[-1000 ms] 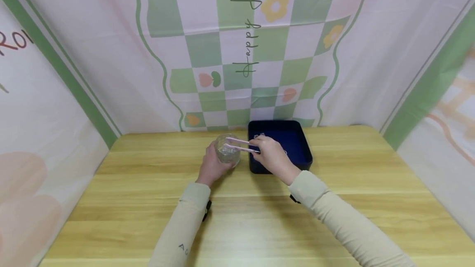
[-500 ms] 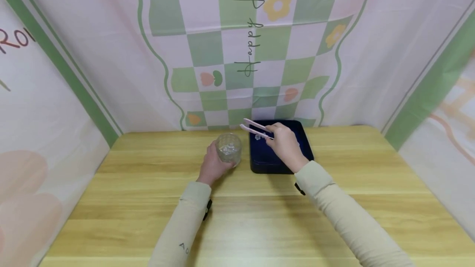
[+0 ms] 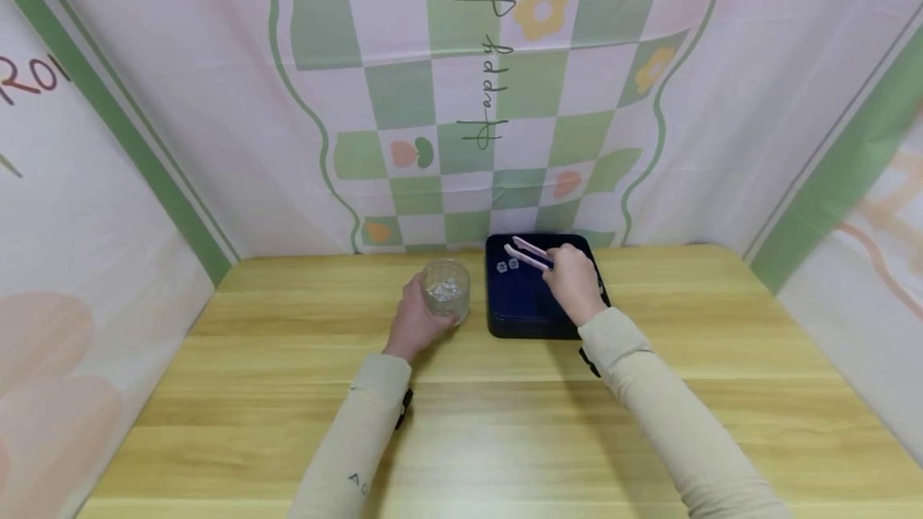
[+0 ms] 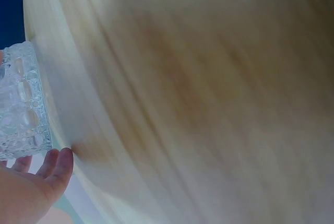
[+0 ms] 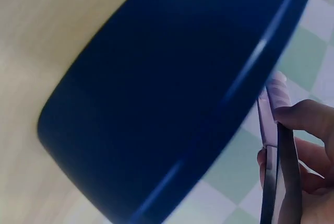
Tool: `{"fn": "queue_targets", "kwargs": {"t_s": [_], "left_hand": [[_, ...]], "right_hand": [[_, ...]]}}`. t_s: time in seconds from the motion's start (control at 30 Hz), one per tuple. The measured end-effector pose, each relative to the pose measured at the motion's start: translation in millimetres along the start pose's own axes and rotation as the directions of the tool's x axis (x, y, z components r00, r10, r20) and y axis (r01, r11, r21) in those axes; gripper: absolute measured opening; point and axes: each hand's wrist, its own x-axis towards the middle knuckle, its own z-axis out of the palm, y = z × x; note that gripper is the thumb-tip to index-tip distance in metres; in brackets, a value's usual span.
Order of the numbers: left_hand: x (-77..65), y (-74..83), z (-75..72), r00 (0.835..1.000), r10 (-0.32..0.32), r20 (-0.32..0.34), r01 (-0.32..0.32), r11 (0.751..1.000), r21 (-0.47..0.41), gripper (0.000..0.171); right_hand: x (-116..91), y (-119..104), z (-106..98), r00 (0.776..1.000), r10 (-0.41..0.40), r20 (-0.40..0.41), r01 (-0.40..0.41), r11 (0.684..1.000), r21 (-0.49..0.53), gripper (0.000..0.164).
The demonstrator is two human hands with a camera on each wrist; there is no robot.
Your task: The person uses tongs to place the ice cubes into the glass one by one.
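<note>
In the head view my left hand [image 3: 417, 323] holds a clear glass [image 3: 456, 304] on the table. Several small clear pieces [image 3: 444, 290] lie inside it. The left wrist view shows the bumpy wall of the glass [image 4: 23, 104] with fingers [image 4: 61, 169] curved at its base. My right hand [image 3: 573, 280] grips a pair of tongs [image 3: 532, 253] with pink tips, thumb on one arm. The tips are parted over the dark blue tray [image 3: 530, 315], with nothing seen between them. Two clear flower-like pieces [image 3: 508, 266] lie in the tray, left of the tips.
Light wood tabletop [image 3: 461, 439] stretches around the glass and tray. Behind them hangs a checked green and white cloth [image 3: 461, 183], close to the tray's back edge. Another small clear piece [image 3: 600, 288] shows near the tray's right wall, partly behind my right hand.
My right hand has carried the tongs from the mouth of the glass rightward, over the tray. The left hand and glass have stayed in place.
</note>
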Motion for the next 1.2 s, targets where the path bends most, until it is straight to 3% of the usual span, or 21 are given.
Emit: {"fn": "queue_targets", "kwargs": {"t_s": [0.3,0.5,0.77,1.2], "left_hand": [[-1.3,1.2,-0.9,1.0,-0.009,0.005,0.009,1.0,-0.008,0.096],[-4.1,5.0,-2.0,1.0,0.019,-0.013,-0.019,1.0,-0.003,0.092],[-2.3,4.5,-2.2,1.0,-0.012,0.009,0.012,1.0,-0.001,0.095],[-0.4,1.1,-1.7,1.0,0.013,0.008,-0.013,1.0,-0.01,0.095]], "right_hand": [[-2,8,7,0.997,0.048,0.054,-0.047,0.999,-0.02,0.03],[-2,11,11,0.994,0.074,0.083,-0.073,0.997,-0.017,0.028],[-2,13,17,0.995,0.05,0.083,-0.048,0.999,-0.021,0.027],[-1,9,23,0.994,0.038,0.101,-0.035,0.999,-0.032,0.013]]}}
